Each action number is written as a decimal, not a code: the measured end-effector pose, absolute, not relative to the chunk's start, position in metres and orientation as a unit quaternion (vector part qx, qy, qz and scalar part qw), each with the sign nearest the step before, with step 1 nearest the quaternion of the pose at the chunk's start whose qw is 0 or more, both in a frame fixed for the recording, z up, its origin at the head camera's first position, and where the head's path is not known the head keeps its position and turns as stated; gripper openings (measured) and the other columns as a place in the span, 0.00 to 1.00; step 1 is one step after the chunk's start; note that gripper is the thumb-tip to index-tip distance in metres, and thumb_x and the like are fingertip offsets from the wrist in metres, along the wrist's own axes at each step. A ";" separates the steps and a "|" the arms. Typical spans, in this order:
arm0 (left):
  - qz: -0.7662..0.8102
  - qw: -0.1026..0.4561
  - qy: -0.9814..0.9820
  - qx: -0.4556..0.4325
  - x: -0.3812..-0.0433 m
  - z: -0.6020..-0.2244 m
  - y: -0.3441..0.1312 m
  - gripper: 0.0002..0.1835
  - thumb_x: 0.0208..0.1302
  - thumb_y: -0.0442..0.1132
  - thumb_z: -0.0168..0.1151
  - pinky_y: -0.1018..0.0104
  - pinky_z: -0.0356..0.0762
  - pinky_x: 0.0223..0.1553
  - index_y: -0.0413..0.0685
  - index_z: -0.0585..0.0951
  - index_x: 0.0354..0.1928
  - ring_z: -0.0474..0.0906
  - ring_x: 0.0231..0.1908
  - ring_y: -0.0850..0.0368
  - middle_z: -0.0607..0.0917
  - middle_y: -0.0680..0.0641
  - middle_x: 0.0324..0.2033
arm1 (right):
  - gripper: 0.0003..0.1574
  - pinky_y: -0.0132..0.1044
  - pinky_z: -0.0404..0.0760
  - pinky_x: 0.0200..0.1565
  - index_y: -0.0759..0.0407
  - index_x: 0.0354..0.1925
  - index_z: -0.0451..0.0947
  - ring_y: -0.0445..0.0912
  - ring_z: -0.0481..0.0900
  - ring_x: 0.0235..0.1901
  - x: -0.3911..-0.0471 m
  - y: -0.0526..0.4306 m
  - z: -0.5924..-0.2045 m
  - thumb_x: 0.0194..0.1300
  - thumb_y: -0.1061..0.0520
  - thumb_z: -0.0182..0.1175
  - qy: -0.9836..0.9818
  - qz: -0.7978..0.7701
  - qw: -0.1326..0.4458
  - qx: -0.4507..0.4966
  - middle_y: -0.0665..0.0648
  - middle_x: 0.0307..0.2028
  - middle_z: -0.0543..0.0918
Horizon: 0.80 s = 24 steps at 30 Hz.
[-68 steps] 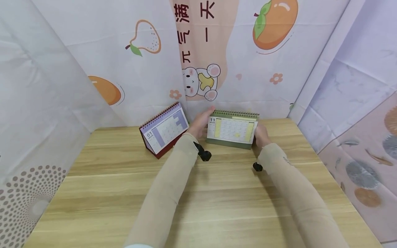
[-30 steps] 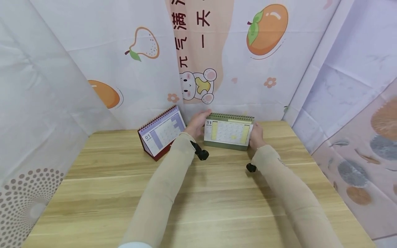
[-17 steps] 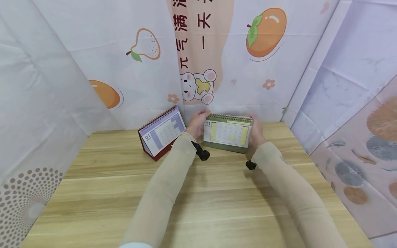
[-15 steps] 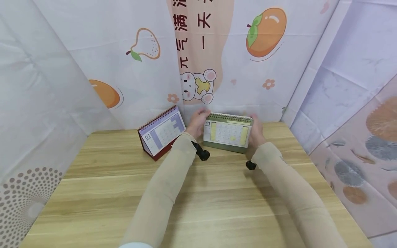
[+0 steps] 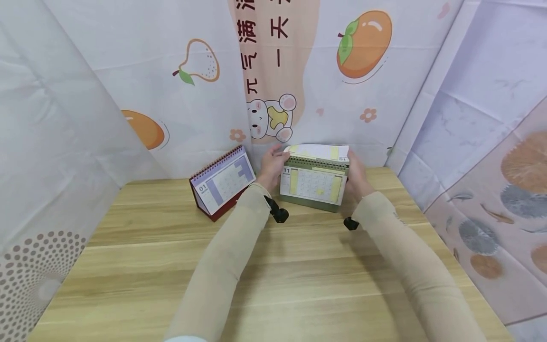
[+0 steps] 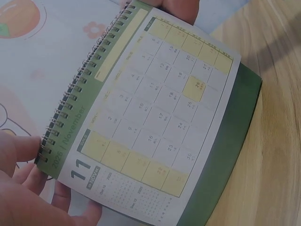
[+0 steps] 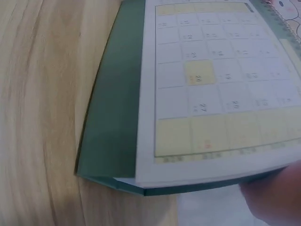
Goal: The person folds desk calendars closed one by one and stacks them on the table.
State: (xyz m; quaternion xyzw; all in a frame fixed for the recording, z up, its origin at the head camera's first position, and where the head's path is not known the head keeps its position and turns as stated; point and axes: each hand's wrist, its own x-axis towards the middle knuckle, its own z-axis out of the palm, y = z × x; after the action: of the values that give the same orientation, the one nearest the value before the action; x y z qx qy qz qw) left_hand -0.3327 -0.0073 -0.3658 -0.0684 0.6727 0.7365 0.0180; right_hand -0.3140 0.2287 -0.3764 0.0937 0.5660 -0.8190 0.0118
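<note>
A green spiral desk calendar [image 5: 314,185] stands at the back of the table, its November page facing me. My left hand [image 5: 272,168] grips its left end, thumb by the rings and fingers along the side in the left wrist view. Above the rings rises a loose page [image 5: 319,151] with an upside-down 10 on it. My right hand [image 5: 357,175] holds that page at its right edge; its fingertips are mostly hidden behind the calendar. The right wrist view shows part of this hand [image 7: 277,195] below the calendar's side edge.
A purple and red desk calendar [image 5: 224,180] showing 01 stands at an angle left of my left hand. A printed cloth [image 5: 205,114] hangs right behind both calendars, and more cloth [image 5: 478,118] closes the right side. Wood-grain table [image 5: 299,275] lies in front.
A page has come up from behind the green calendar's rings and now stands above them. My right hand has risen along the right edge with it; the left hand stays at the left end.
</note>
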 end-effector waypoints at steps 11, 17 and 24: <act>0.729 0.029 0.681 -0.057 -0.333 -0.366 -0.010 0.29 0.72 0.38 0.64 0.60 0.74 0.60 0.49 0.70 0.72 0.80 0.54 0.54 0.83 0.47 0.56 | 0.35 0.34 0.75 0.57 0.44 0.74 0.66 0.44 0.81 0.54 -0.323 0.231 -0.380 0.78 0.32 0.41 0.548 -0.832 -0.002 0.081 0.54 0.62 0.79; 0.702 0.028 0.709 -0.063 -0.335 -0.367 -0.009 0.27 0.73 0.39 0.63 0.61 0.73 0.61 0.46 0.72 0.71 0.79 0.55 0.54 0.82 0.46 0.58 | 0.29 0.34 0.82 0.47 0.54 0.63 0.72 0.44 0.86 0.43 -0.324 0.230 -0.391 0.78 0.37 0.50 0.605 -0.794 -0.007 0.055 0.51 0.44 0.87; 0.662 0.057 0.746 -0.055 -0.337 -0.363 -0.012 0.22 0.75 0.44 0.60 0.61 0.75 0.57 0.44 0.76 0.66 0.78 0.52 0.55 0.83 0.46 0.52 | 0.32 0.30 0.83 0.44 0.61 0.65 0.69 0.41 0.86 0.41 -0.322 0.228 -0.395 0.78 0.39 0.50 0.662 -0.747 -0.044 0.036 0.49 0.41 0.87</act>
State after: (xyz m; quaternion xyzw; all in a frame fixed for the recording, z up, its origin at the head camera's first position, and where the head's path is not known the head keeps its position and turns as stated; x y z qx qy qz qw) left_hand -0.3372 -0.0118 -0.3633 -0.0547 0.7456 0.6617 0.0571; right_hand -0.3218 0.2283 -0.3951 0.0363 0.6625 -0.7469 -0.0438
